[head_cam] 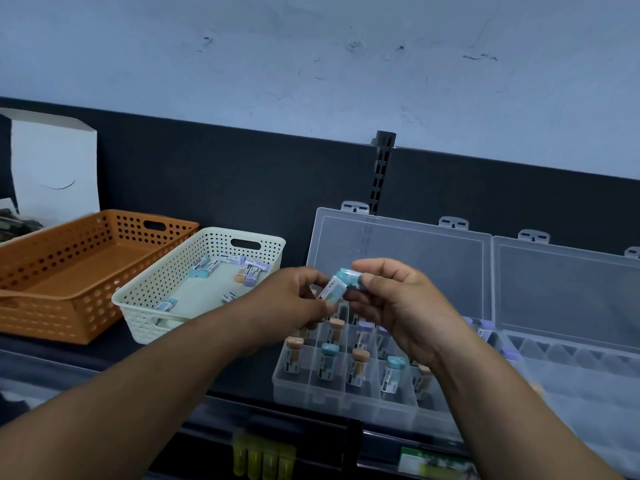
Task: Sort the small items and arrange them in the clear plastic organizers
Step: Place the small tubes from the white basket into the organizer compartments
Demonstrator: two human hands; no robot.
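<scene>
I have a teal eraser (337, 285) pinched between both hands, my left hand (294, 299) on its lower sleeve end and my right hand (391, 306) closed round the top, which may hide a second piece; I cannot tell. It hangs right above the open organizer (346, 393), whose cells below my hands already hold upright erasers in teal, orange and purple. The risk, I judge, is a fumble while passing it hand to hand: it would drop among those standing ones and tip them or land in the wrong cell. The cells are narrow, so a tilted entry could jam on a divider. The raised lid (398, 258) stands just beyond my fingers, so there is little room forward. To my left the white basket (138, 296) with the remaining erasers is near, with open room between; the second organizer (571, 362) lies to my right.
</scene>
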